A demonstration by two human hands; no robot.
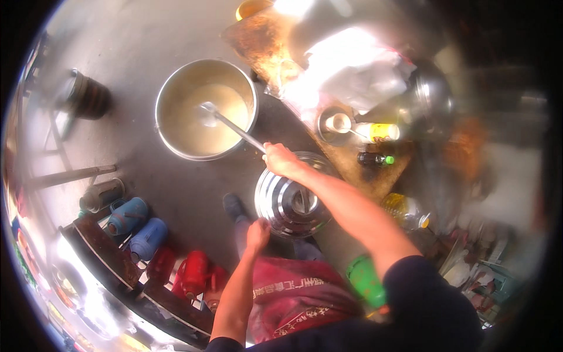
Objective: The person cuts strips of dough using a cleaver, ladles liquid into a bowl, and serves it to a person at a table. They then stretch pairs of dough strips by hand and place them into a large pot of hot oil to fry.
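My right hand (279,159) grips the handle of a long-handled metal ladle (239,132), whose bowl end is over or in the pale creamy liquid (225,105) inside a large metal pot (176,138). Beneath my right forearm stands a shiny metal vessel with a round lid (281,211). Close to the near left side of that lid, my left hand (258,234) is curled; whether it touches the rim or holds anything cannot be told.
Several vacuum flasks, among them a blue one (148,237) and a red one (195,270), stand at the lower left. On the wooden table (374,176) at the right are a dark bottle (371,159), a metal bowl (323,127) and plastic bags. A green container (366,279) stands near my right side.
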